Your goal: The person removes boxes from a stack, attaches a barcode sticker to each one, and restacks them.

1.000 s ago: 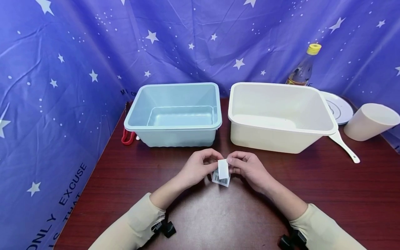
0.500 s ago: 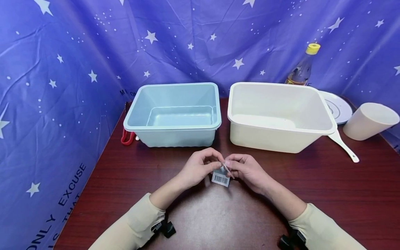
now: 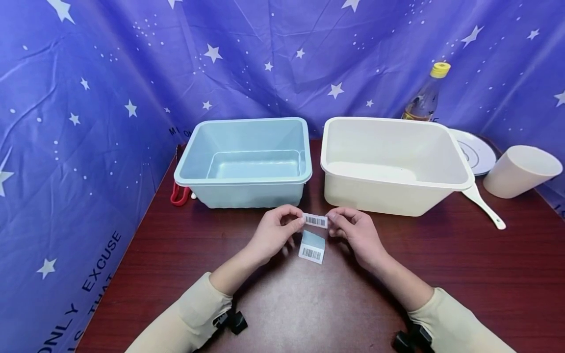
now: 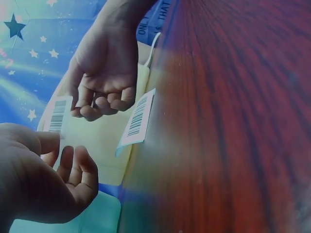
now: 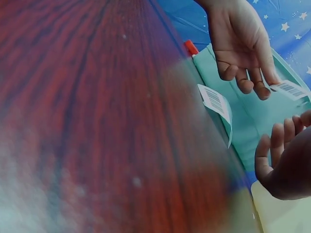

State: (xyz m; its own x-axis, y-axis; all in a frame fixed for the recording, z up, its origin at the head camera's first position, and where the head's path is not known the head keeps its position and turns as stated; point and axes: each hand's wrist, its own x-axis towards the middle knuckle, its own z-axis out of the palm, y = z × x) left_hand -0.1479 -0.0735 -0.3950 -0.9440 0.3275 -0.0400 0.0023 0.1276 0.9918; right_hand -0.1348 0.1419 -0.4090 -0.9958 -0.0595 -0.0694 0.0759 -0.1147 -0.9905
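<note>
Two hands pinch one barcode sticker [image 3: 315,220] by its ends: left hand [image 3: 273,234] and right hand [image 3: 358,232], thumbs and forefingers closed on it, other fingers loose. Backing sheet [image 3: 312,247] lies just below the fingertips (second barcode on it). Risk: the sticker curls and sticks to skin or itself if tension slackens.

Glossy wooden table [image 3: 441,274], paper label [image 3: 315,220]
</note>
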